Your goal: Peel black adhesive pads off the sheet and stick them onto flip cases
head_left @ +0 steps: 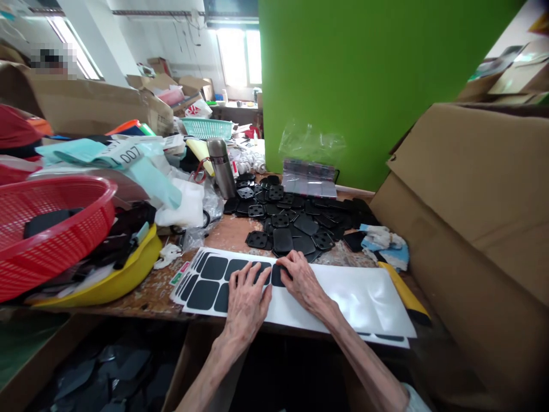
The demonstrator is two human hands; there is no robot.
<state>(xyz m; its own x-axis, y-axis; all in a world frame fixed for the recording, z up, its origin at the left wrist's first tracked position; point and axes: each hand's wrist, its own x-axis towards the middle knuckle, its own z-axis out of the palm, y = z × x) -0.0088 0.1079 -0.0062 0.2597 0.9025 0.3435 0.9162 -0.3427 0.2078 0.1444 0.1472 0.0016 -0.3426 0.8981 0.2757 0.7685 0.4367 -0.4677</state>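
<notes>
The left hand (pixel 246 300) lies flat on the near-left part of a white backing sheet (pixel 364 297). Its fingers are spread and its grip is open, holding nothing and only pressing on the sheet. The right hand (pixel 302 280) is just to its right and a little farther away, with its fingers bent down onto one black pad (pixel 278 276). The fingers hide the pad's right edge, so I cannot tell whether this grip has pinched it or merely rests on it.

That pad sits between the two hands, touching the right fingertips and just beyond the left ones; the right hand is the nearer. It is the rightmost in the rows of rounded black pads (pixel 213 267) that fill the sheet's left end. The right half of the sheet is bare. The sheet's long axis runs left to right along the near edge of the surface (pixel 231 232), dipping slightly toward the near right.

Just beyond the sheet lies a heap of black plastic plates (pixel 295 220), some with holes. A steel flask (pixel 223 166) stands at the heap's far left and a clear bag of parts (pixel 309 177) behind it. A red basket (pixel 55 229) over a yellow basin (pixel 128 274) sits to the left, and a large cardboard box (pixel 476 212) to the right.
</notes>
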